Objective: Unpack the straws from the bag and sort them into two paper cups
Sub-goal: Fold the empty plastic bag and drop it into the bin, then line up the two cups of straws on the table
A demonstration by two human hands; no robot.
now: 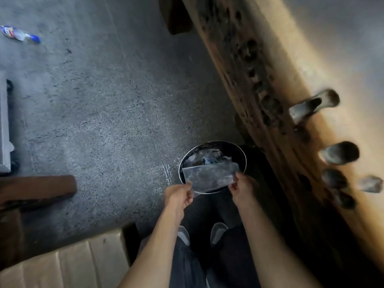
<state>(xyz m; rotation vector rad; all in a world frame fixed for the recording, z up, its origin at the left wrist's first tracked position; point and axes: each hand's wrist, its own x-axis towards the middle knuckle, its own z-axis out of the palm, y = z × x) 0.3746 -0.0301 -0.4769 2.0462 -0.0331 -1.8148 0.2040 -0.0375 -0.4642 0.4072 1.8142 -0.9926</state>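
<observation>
Round bin (243, 161) on the grey floor (99, 113), dark inside with a bright metal rim. Holds crumpled pale scraps and 1 small blue-and-white item; contents too blurred to name further.

Clear plastic bag (209, 177) held flat directly over the bin, covering the bin's near half. It looks flat; whether anything is in it cannot be told. Left hand (180, 195) pinches the bag's left edge, thumb against curled fingers. Right hand (241, 187) pinches the bag's right edge the same way. Both forearms bare, reaching from the bottom of the view.

Just below the bin: dark trousers and 2 grey shoes (218, 232) of the person, standing.

Right of the bin: a long wooden worktop (295, 65), its rough side edge pitted with dark holes. On it about 5 small dark shapes (340, 152), heavily motion-blurred; cups or something else, cannot tell.

Left and below the bin: cardboard box (68, 265), cut off by the bottom edge. Further left, a dark brown wooden piece (39, 187) and a pale frame on castors (5, 125), both cut off by the left edge.

Far up-left of the bin: a plastic bottle (19, 34) with blue label lying on the floor.
</observation>
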